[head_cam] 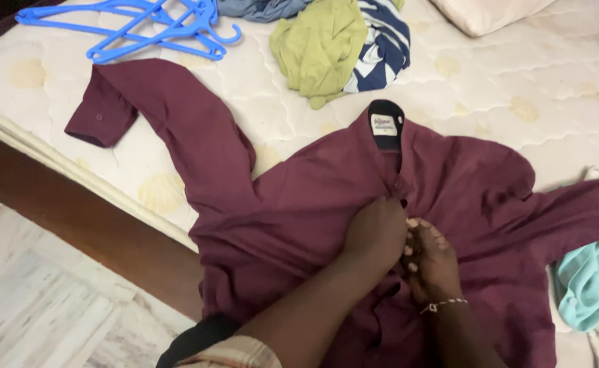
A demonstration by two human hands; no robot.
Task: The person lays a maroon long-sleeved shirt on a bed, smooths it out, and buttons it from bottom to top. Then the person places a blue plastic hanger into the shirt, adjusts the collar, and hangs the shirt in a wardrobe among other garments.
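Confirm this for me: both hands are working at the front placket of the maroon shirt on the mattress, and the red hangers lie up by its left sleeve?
Not quite: the hangers are blue, not red, as the head view shows. The rest holds: both hands, left and right, at the maroon shirt placket, on the mattress.

Bare mattress [490,75] between shirt [299,211] and hangers [149,27]

We look down on a white quilted mattress [517,88] with faint yellow motifs, set on a dark wooden bed frame [102,235]. Pale marbled floor tiles [40,307] fill the lower left (grey streaks run through them). Light falls soft and even.
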